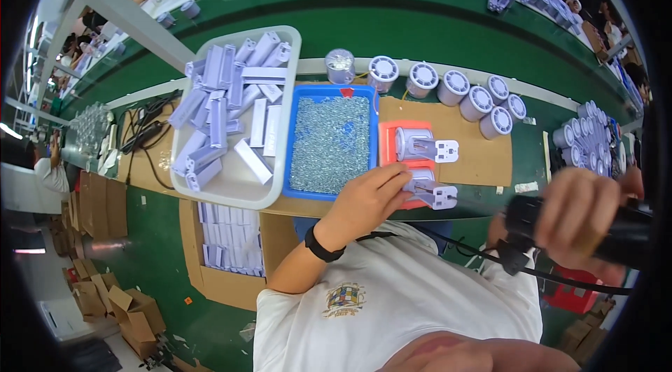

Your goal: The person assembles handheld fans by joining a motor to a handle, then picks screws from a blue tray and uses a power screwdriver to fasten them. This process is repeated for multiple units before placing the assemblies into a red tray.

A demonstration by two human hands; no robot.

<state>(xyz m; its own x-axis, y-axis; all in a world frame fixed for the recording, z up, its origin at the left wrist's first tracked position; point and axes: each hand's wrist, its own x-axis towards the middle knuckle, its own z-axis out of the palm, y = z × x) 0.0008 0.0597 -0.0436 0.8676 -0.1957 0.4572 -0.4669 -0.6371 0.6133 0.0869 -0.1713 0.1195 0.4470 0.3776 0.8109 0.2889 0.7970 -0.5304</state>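
My right hand is wrapped round a black electric screwdriver at the right, held sideways. Its thin bit points left at the bracket end of a lavender plastic housing. That housing lies in the near slot of an orange fixture at the table's front edge. With fingers and thumb together, my left hand grips the housing's round end, partly hiding it. A second lavender housing lies in the far slot, its white end plate facing right.
A blue tray of small metal screws stands left of the fixture, beside a white bin of lavender handle pieces. Round slotted housings line the back. A green conveyor runs behind. An open cardboard box sits below left; a black cable hangs near my right arm.
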